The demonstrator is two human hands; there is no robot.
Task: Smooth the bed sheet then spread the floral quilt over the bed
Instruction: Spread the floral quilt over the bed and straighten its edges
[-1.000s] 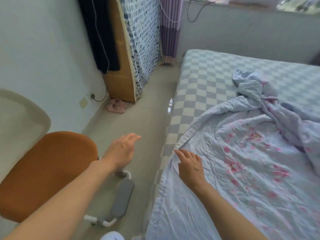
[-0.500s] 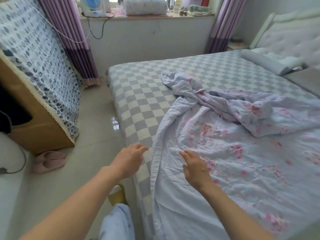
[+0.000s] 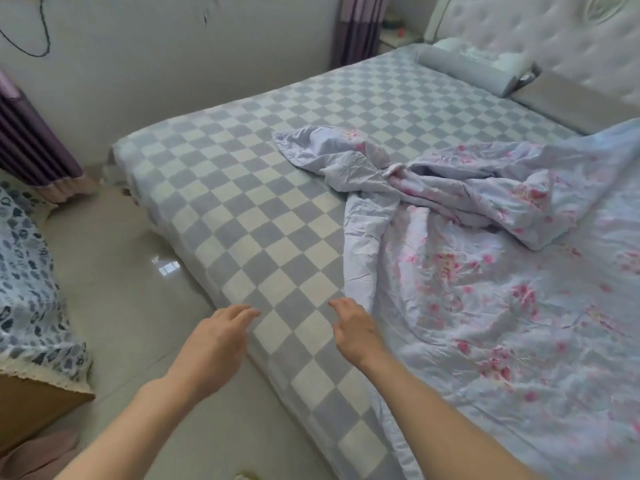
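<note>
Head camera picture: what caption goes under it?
Both hands, left and right, open above checkered sheet; floral quilt bunched.

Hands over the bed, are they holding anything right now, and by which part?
Nothing is held. Left hand and right hand are open over the checkered sheet.

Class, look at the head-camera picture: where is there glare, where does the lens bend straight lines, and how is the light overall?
Head view: a bright window glare spot on the tiled floor beside the bed; wide-angle lens bows the checkered sheet edge and wall; light soft, daylit, shadows faint; floral quilt slightly washed out.
</note>
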